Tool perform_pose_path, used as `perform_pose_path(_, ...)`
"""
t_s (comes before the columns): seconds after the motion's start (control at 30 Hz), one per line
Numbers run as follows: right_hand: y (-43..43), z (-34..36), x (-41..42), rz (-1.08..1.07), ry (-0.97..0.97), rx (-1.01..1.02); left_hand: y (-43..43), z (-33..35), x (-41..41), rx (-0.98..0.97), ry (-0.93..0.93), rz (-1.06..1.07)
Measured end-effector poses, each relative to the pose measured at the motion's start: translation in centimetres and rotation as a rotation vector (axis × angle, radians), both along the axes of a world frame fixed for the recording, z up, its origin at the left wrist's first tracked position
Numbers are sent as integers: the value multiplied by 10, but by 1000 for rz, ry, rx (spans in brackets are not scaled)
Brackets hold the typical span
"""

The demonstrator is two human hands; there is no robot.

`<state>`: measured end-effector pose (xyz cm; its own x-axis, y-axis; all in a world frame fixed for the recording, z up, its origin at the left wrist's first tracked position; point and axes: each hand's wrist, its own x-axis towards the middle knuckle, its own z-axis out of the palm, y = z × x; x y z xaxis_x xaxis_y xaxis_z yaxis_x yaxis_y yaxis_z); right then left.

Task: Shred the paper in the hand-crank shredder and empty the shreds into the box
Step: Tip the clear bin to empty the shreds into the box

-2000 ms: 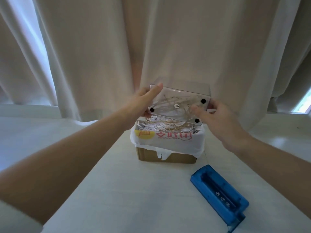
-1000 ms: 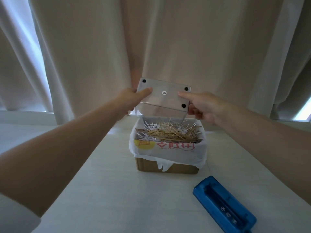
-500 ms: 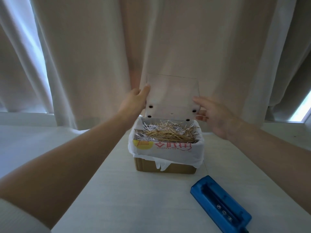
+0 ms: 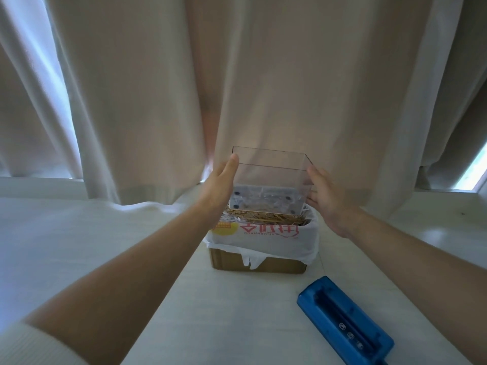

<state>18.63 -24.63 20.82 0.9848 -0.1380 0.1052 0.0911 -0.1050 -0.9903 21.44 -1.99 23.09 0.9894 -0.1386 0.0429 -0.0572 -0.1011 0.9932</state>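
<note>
A clear plastic shredder bin [image 4: 268, 175] hangs upright just above the cardboard box [image 4: 274, 264], open side up, and looks empty inside. My left hand [image 4: 218, 185] grips its left wall with the thumb up along the near edge. My right hand [image 4: 329, 204] holds the right wall. The box is lined with a white printed bag [image 4: 263, 241] and holds a heap of white and brown paper shreds [image 4: 263, 216]. The blue hand-crank shredder top [image 4: 342, 322] lies on the table at the near right, apart from both hands.
The white table [image 4: 131, 246] runs from the box toward me. Beige curtains [image 4: 237, 88] hang close behind the box and touch the tabletop. A window sill [image 4: 39, 185] runs along the back left.
The bin was upside down over the box, dropping shreds. Both hands have turned it back upright, and it now sits lower, just above the shreds.
</note>
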Motion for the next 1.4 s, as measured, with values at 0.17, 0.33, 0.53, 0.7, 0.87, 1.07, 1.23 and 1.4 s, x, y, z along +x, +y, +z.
perform_pose_path(0.17, 8, -8, -1, -21, -36, -97, 3, -19, 6, 100, 8, -7)
perform_pose_path(0.33, 14, -28, -1, -5, 40, -304, 7, -38, 11, 235, 46, -8)
perform_pose_path(0.53, 16, -37, 7, -16, 214, -597, 12, -48, 26, 493, 105, -48)
perform_pose_path(0.7, 16, -30, 17, 18, 271, -630, 10, -45, 37, 613, 82, -53)
perform_pose_path(0.87, 15, -26, 12, 36, 281, -518, 13, -37, 28, 533, 137, -52)
perform_pose_path(1.07, 12, -6, -9, 60, 95, -337, 17, -14, 8, 316, 114, -41)
perform_pose_path(1.23, 11, 22, -34, -7, -96, -268, 27, 15, -5, 191, -73, -44)
perform_pose_path(1.4, 8, 25, -75, -36, -181, -213, 47, 28, -49, 8, -233, -129)
